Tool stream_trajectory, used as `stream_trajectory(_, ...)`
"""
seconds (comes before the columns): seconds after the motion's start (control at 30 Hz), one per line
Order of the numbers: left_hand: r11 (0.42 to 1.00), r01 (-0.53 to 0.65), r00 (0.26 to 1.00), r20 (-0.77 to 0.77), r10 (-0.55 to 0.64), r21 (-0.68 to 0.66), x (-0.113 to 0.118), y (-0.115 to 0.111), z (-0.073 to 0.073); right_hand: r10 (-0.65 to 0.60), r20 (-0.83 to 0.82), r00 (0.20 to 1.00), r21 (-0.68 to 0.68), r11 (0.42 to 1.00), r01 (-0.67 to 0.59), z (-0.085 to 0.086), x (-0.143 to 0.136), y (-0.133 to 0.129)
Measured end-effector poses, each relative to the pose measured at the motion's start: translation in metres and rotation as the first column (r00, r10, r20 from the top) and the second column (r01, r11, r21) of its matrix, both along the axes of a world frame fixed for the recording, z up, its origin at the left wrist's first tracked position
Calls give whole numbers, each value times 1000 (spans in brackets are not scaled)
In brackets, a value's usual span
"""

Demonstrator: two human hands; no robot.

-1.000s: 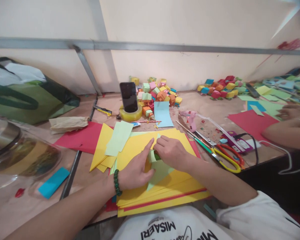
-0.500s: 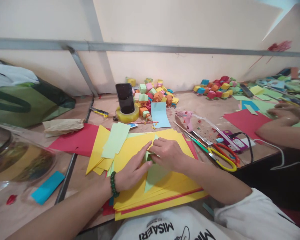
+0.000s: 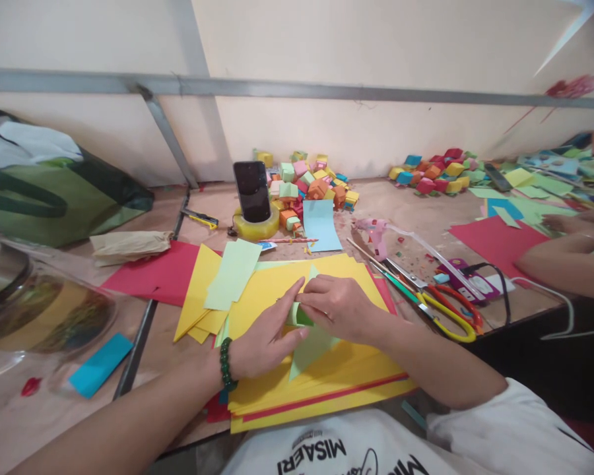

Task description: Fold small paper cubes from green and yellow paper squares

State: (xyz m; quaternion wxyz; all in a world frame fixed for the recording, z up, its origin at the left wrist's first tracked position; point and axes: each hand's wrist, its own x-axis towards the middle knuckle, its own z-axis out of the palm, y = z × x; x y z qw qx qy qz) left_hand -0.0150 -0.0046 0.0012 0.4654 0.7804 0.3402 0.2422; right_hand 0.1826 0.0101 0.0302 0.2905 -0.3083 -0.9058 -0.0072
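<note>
Between my two hands a small light-green paper box (image 3: 301,317) is partly folded, its hollow side facing me. My left hand (image 3: 267,336), with a green bead bracelet on the wrist, holds the box between straight fingers on its far side and the thumb on its near side. The fingers of my right hand (image 3: 344,307) are curled and pinch the box's upper right edge; their tips are partly hidden. Under both hands lies a flat light-green paper piece (image 3: 311,356) on a stack of yellow paper sheets (image 3: 262,396).
Behind the stack stand a phone (image 3: 252,191) on a tape roll (image 3: 255,227) and a pile of paper cubes (image 3: 317,188). To the right lie scissors (image 3: 445,323), a pink glue gun (image 3: 373,234) and a purple power strip (image 3: 468,280). Another person's arm (image 3: 564,254) rests at far right.
My right fingers have shifted slightly on the green paper box, and its hollow now shows more openly. My left hand stays nearly in place. The whole view has shifted a little.
</note>
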Motion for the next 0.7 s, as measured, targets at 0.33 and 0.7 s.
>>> stream_trajectory(0.33, 998, 16, 999, 36, -19, 64, -3, -2, 1, -18, -61, 998, 91, 996, 23, 2, -6, 1)
stream_trajectory(0.7, 965, -131, 991, 1, 134, 228, -9, -6, 0, -71, 15, 997, 170, 983, 67, -10, -8, 8)
